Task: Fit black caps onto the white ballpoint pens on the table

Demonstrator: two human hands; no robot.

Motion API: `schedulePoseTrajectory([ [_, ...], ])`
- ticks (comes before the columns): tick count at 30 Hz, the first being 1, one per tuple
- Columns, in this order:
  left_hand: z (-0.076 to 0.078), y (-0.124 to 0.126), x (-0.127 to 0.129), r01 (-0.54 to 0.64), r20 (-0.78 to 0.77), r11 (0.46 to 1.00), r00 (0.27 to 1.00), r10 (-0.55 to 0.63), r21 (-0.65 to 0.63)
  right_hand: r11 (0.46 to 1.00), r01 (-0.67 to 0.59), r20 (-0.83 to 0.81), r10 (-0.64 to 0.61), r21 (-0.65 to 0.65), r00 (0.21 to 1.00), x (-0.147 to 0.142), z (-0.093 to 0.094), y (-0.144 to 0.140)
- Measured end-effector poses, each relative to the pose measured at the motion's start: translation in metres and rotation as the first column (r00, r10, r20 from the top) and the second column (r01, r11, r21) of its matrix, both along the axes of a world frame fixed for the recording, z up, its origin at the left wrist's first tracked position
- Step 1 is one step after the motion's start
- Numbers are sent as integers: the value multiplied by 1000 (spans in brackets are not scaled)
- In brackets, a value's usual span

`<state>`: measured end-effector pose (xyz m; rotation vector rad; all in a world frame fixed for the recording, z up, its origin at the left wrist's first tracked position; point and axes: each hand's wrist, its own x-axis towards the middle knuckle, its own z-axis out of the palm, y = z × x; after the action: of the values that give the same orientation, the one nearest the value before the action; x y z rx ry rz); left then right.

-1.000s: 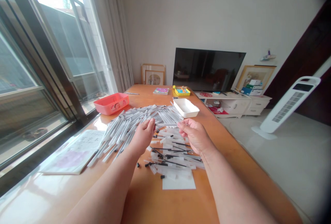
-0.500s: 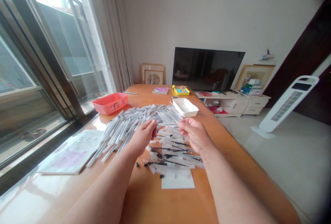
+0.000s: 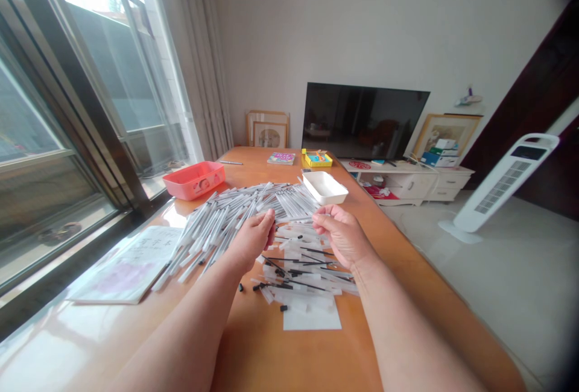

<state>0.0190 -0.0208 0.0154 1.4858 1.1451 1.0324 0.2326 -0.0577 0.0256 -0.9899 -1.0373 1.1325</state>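
My left hand (image 3: 254,236) is closed, thumb on top, at the near edge of a large heap of pale pen barrels (image 3: 217,223). What its fingers hold is hidden. Opposite it, my right hand (image 3: 340,232) pinches the end of a slim whitish pen (image 3: 295,219) that lies level across the gap between the hands. Whether its other end sits in my left fingers I cannot tell. Below the hands, black refills (image 3: 312,287), clear caps and small black plugs (image 3: 283,308) are strewn over a white sheet (image 3: 316,319).
A red basket (image 3: 194,182) stands at the back left, a white tray (image 3: 332,196) behind my right hand. A printed booklet (image 3: 131,268) lies left on the wooden table (image 3: 289,362). Farther back are a book (image 3: 281,158) and a yellow box (image 3: 318,160).
Almost nothing differs. Both hands keep their closed grips in nearly the same place; the whole view has shifted very slightly.
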Motion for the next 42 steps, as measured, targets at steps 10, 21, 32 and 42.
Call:
schedulePoseTrajectory([
  [10, -4, 3, -1, 91, 176, 996, 981, -85, -25, 999, 36, -22, -37, -16, 999, 2, -2, 2],
  [21, -2, 0, 0, 109, 231, 989, 969, -84, -99, 999, 49, -30, -49, -15, 998, 2, -1, 1],
  [32, -8, 4, -1, 29, 118, 987, 993, -10, -160, 1000, 19, -56, -19, 1, 998, 4, -2, 2],
  [42, -8, 4, -5, 142, 273, 960, 959, -73, -242, 997, 80, -68, -79, 14, 995, 7, -1, 4],
])
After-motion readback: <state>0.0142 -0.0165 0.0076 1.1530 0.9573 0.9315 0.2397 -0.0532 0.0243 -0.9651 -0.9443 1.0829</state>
